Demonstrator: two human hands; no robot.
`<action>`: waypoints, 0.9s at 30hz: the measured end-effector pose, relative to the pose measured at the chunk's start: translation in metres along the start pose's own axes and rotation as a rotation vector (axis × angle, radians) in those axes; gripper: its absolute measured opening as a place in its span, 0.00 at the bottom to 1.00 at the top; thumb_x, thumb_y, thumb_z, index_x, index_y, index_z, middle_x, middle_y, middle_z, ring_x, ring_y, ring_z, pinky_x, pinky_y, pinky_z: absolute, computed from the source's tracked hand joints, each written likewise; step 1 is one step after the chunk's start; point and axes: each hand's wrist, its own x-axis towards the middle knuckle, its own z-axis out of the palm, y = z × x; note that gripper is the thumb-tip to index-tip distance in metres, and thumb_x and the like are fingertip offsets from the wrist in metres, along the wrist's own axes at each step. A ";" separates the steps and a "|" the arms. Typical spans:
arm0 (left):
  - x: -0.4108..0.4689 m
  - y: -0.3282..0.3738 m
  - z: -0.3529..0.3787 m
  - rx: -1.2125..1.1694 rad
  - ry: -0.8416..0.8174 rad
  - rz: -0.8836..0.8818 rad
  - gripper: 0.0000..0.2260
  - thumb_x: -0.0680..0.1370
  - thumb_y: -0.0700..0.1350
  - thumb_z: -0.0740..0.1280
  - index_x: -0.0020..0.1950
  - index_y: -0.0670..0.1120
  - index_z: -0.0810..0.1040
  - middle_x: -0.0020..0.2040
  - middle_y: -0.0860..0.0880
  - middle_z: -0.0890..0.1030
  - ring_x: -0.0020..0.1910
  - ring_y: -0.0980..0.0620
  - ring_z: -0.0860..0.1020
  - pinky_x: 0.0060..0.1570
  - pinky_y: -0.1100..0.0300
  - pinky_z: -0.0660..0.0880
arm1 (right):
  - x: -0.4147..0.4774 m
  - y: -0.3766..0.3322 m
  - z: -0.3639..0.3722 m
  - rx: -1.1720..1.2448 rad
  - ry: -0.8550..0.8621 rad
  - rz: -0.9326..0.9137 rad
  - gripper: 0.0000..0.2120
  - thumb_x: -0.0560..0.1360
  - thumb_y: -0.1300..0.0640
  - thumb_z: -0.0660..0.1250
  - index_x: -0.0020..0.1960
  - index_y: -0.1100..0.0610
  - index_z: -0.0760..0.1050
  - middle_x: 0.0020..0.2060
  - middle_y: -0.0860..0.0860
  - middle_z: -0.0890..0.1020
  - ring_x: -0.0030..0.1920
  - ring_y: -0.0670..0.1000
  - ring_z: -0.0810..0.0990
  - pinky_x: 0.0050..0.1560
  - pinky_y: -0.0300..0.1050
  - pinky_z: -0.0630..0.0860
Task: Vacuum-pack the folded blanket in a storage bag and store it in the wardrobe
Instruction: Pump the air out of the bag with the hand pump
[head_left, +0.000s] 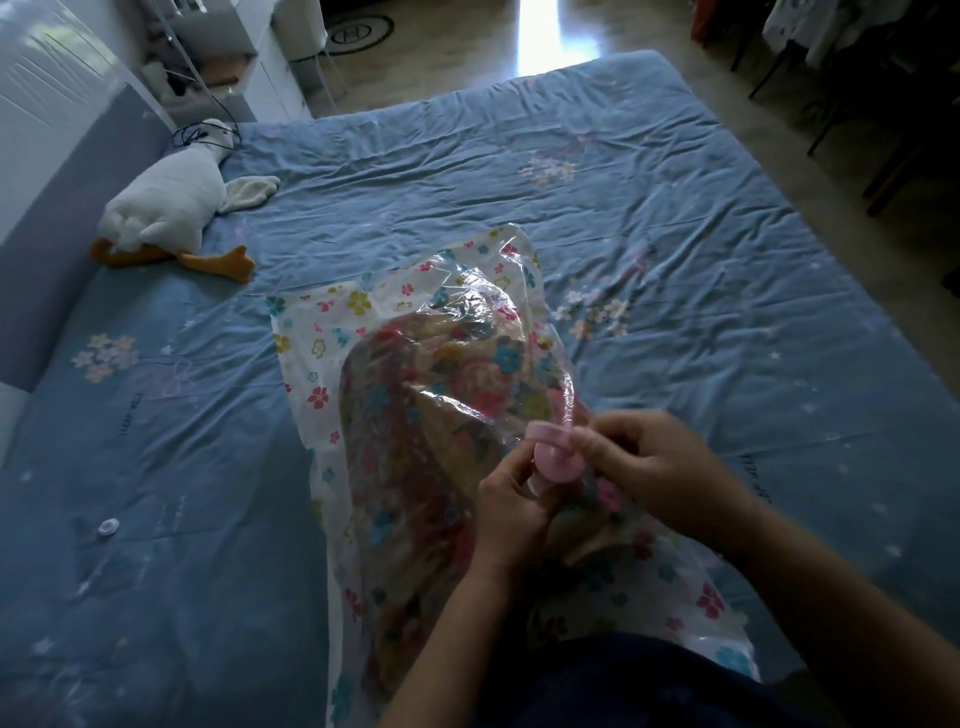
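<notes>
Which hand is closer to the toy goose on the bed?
The left hand. The toy goose lies far off toward the left of the bed; the right hand is on the farther side, both hands at the pink valve.

The flowery blanket (415, 431) sat folded inside the clear, flower-printed storage bag (332, 332), which lay on the bed.
</notes>
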 end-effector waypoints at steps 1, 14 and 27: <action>0.000 0.000 0.000 -0.005 -0.003 -0.001 0.19 0.70 0.43 0.77 0.61 0.47 0.81 0.53 0.50 0.85 0.54 0.51 0.82 0.57 0.47 0.78 | -0.001 -0.016 -0.007 0.107 0.024 -0.054 0.17 0.74 0.47 0.63 0.31 0.55 0.75 0.23 0.46 0.73 0.25 0.40 0.69 0.27 0.34 0.65; -0.002 0.000 -0.001 -0.010 -0.002 -0.031 0.20 0.69 0.50 0.76 0.60 0.49 0.81 0.52 0.50 0.85 0.54 0.49 0.83 0.56 0.44 0.78 | -0.005 -0.012 0.000 0.078 0.057 -0.056 0.24 0.72 0.40 0.61 0.35 0.61 0.78 0.23 0.47 0.73 0.25 0.41 0.70 0.28 0.36 0.65; -0.004 -0.001 -0.002 -0.029 0.001 -0.046 0.15 0.72 0.44 0.75 0.58 0.50 0.82 0.52 0.49 0.85 0.54 0.50 0.83 0.56 0.46 0.79 | -0.001 0.010 0.013 -0.079 0.077 0.001 0.25 0.71 0.36 0.58 0.31 0.56 0.74 0.25 0.49 0.75 0.27 0.45 0.71 0.31 0.44 0.69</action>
